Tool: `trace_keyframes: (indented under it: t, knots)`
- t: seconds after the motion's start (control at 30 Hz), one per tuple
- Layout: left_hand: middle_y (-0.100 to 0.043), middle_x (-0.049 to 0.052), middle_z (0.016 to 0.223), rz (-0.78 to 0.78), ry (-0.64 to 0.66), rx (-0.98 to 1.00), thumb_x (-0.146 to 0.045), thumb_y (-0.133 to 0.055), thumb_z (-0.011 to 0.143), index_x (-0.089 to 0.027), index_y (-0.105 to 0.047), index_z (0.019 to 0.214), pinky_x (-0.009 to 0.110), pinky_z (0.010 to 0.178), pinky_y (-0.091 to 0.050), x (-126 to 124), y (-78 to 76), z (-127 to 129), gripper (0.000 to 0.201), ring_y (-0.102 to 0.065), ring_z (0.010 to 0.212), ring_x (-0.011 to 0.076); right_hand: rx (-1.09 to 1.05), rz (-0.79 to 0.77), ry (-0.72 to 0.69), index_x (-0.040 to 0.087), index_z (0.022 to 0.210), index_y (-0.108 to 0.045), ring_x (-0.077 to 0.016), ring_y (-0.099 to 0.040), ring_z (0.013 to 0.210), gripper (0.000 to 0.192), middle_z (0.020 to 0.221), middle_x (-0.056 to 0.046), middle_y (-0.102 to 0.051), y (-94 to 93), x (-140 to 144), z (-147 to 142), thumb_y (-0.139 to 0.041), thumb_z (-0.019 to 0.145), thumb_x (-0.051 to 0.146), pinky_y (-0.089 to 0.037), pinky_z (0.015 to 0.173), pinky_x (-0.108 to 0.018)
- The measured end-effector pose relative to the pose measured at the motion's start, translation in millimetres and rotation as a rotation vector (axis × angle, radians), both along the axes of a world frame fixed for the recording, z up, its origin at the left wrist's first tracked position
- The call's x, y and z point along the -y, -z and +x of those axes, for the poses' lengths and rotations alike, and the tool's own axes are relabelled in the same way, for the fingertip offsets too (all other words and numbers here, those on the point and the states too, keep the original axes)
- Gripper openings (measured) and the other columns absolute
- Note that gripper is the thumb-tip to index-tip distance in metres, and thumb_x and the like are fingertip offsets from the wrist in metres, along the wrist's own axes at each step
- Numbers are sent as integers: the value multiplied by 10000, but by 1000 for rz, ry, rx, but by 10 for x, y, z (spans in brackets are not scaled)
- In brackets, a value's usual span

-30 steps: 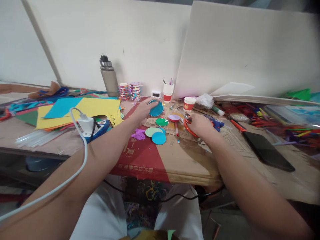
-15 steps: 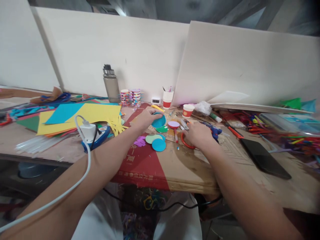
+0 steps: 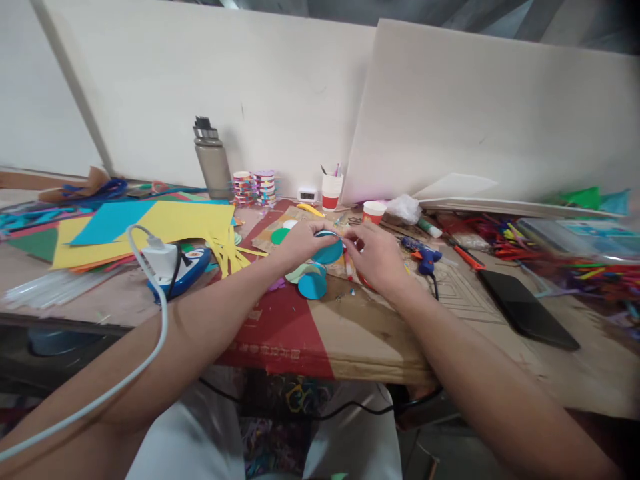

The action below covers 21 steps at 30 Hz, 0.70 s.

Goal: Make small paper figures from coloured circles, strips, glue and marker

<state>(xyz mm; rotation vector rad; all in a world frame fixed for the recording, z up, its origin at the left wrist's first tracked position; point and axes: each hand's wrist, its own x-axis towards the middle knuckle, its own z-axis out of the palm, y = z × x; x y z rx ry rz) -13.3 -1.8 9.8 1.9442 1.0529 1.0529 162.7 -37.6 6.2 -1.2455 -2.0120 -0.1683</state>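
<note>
Hands (image 3: 300,243) (image 3: 377,257) pinching teal paper disc (image 3: 329,252), cluttered table (image 3: 380,333)

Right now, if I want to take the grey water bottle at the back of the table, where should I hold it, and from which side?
Probably grip the grey water bottle around its straight body, below the dark lid. It stands upright near the wall, so come from the front. The stacked tape rolls stand close on its right, so its left side looks freer.
</note>
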Motion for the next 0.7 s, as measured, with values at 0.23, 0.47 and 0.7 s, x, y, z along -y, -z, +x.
trace_keyframes:
  t: [0.23,0.47,0.7]
  knots:
    - [-683,10,747,-137,-15,96,-380,-692,687,-146,-716,788,251,651,-430,56,-44,61,255,-565,679,133,-26,51,15,175,776,-628,-177,-558,703,99,762,-57,-630,0,-3,-23,-565,851,161,-388,647,-293]
    - [-682,19,734,-203,32,283,-354,-708,670,-141,-706,773,259,655,-426,-8,53,120,236,-561,656,128,-37,126,26,191,774,-554,-182,-540,726,94,782,-59,-597,48,-48,-32,-531,856,152,-396,662,-298]
    - [-708,26,753,-184,-73,335,-269,-708,676,-163,-732,740,257,672,-448,-120,93,59,126,-589,681,138,26,223,59,204,820,-516,-224,-538,820,117,871,-101,-591,17,-67,5,-436,890,154,-416,717,-342]
